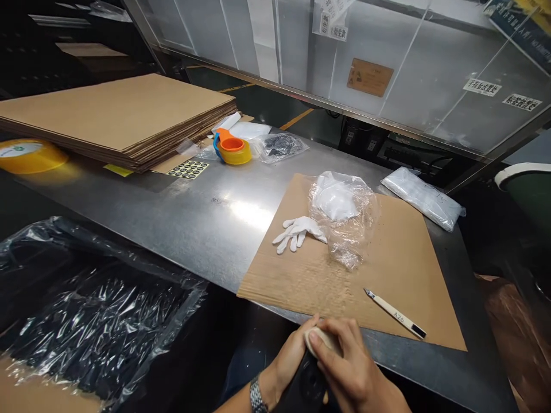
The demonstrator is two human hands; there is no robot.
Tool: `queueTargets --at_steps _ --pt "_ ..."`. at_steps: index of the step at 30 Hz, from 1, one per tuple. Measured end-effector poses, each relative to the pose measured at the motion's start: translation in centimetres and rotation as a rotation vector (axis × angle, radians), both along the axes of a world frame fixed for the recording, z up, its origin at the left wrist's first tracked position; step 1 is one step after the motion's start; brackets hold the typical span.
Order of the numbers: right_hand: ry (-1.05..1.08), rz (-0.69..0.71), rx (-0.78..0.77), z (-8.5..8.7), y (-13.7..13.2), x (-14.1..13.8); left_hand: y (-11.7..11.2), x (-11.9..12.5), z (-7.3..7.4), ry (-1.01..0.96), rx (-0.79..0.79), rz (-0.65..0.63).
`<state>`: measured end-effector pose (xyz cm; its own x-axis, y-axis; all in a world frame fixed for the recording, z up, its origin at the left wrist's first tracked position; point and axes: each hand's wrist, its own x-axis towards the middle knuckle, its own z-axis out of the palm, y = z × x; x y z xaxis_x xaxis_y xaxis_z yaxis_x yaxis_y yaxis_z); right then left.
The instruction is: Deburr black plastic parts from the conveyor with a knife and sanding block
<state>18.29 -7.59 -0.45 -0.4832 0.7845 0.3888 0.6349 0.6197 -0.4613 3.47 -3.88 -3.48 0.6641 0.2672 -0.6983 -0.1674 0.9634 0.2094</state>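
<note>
Low at the table's front edge, my left hand is closed round a black rounded part; its lower end runs out of view. My right hand pinches a small off-white pad or folded cloth and presses it on the top of the black part. Beyond my hands lies a cardboard sheet. On it rest a craft knife marked A26, a white glove and a clear plastic bag with white material inside.
A stack of cardboard sheets stands at the left, beside yellow tape rolls and an orange tape dispenser. A packed white bundle lies at right. Black plastic-lined box at lower left; a translucent panel rises behind.
</note>
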Motion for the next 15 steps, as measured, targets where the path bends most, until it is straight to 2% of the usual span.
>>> queueTargets --at_steps 4,8,11,15 --pt "0.017 0.003 -0.017 0.42 0.19 -0.08 -0.31 -0.31 -0.54 0.043 -0.004 -0.049" --pt "0.035 0.038 -0.044 0.63 -0.08 -0.52 -0.64 -0.39 -0.84 -0.061 -0.025 0.036" --pt "0.059 0.059 -0.071 0.37 -0.49 -0.7 -0.36 -0.71 -0.7 -0.084 -0.027 0.037" --pt "0.068 0.023 -0.066 -0.21 -0.46 -0.28 -0.04 -0.98 -0.1 -0.005 0.072 0.036"
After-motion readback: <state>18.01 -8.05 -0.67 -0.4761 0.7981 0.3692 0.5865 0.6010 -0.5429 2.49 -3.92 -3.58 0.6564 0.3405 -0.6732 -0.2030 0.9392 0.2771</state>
